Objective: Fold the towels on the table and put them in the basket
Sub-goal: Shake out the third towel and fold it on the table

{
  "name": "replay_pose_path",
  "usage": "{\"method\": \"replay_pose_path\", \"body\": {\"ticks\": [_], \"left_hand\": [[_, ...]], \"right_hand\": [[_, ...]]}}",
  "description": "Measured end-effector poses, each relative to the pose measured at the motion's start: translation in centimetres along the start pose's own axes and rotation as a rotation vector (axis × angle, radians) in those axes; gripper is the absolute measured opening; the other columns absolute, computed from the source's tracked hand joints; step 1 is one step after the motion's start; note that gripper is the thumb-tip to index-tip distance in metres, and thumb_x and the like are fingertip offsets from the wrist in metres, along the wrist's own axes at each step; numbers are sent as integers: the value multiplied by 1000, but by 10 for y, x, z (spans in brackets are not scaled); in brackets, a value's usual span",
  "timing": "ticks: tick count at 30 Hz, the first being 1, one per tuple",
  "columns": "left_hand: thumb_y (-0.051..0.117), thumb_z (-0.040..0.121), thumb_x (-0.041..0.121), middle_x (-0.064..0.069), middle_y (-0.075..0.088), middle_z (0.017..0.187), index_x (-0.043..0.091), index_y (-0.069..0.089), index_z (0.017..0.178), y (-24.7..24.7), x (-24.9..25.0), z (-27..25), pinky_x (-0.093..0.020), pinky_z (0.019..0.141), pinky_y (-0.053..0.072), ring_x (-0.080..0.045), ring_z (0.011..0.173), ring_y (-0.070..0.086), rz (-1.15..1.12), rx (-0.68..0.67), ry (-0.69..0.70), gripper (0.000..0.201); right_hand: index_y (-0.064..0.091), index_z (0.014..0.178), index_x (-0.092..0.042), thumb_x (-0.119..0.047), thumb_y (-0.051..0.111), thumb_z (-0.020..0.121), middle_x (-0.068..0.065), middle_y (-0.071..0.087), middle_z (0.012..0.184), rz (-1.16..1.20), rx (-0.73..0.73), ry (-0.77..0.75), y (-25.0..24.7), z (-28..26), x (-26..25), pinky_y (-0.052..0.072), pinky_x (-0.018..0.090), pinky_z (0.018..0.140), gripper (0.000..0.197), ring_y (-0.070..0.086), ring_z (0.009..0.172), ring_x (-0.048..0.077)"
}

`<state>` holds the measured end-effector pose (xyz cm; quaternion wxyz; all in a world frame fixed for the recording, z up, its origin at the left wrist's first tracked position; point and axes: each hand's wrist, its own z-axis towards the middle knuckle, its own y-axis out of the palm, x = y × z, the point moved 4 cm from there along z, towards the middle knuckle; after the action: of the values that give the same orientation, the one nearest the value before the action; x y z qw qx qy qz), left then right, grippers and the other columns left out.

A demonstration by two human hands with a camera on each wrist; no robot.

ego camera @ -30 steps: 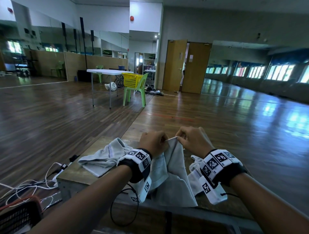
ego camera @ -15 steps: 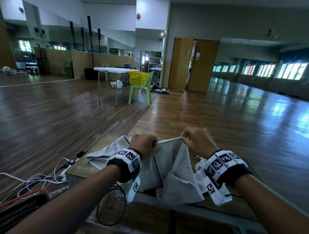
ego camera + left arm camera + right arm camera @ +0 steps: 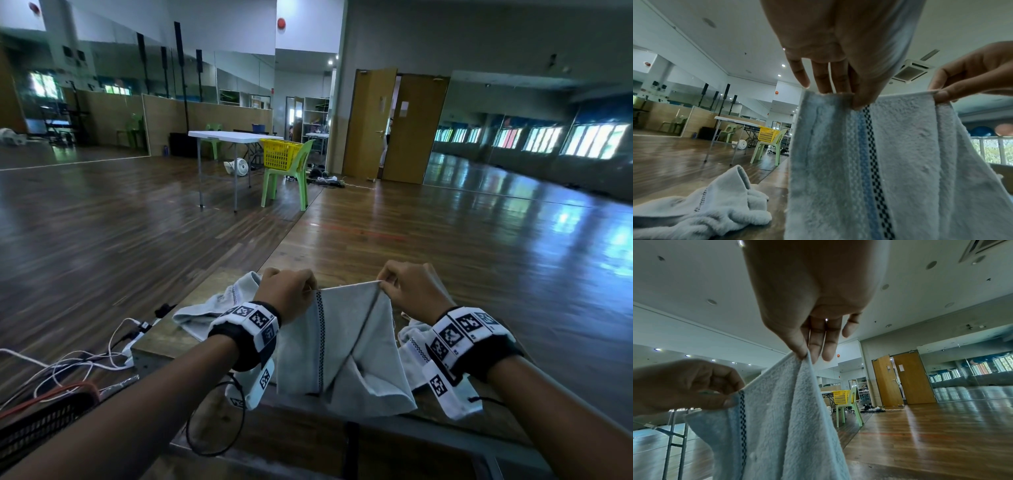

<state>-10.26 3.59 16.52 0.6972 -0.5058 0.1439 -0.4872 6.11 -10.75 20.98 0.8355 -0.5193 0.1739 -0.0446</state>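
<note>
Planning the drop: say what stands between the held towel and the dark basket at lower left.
Nothing solid. The left hand and right hand pinch the towel above the table; only the left forearm crosses the line to the basket. Cables lie on the floor beside it.

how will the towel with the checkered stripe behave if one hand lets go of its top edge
The towel hangs in soft folds below the left hand and right hand, so it is likely floppy: the freed corner would probably drop. Its fluffy pile suggests the remaining pinch would hold.

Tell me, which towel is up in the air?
The middle towel with the dark checked stripe: both hands pinch its top edge, left hand and right hand. The other towels lie crumpled on the table.
</note>
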Motion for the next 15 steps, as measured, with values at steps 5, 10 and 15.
{"method": "replay_pose_path", "body": {"ticks": [5,10,15], "left_hand": [[49,87,24,3,69,91,20,64,91,3,-18,-3,-29,89,27,-19,90,61,107,-101,-3,16],[64,84,31,-1,70,83,14,70,84,-18,-14,9,-27,67,41,-20,80,62,-203,34,-76,18],[60,87,36,8,64,82,21,70,90,-45,40,24,-22,63,37,-11,77,57,-223,15,74,18]], "right_hand": [[59,78,-28,-23,59,84,-9,67,78,-28,29,40,-6,0,7,43,40,92,8,64,81,14],[60,90,-27,-30,51,85,-7,69,95,-201,22,140,1,2,20,32,38,90,11,61,98,18],[63,93,-27,-54,49,78,-10,66,88,-4,-42,-14,32,7,-21,23,33,77,33,58,92,10]]}}
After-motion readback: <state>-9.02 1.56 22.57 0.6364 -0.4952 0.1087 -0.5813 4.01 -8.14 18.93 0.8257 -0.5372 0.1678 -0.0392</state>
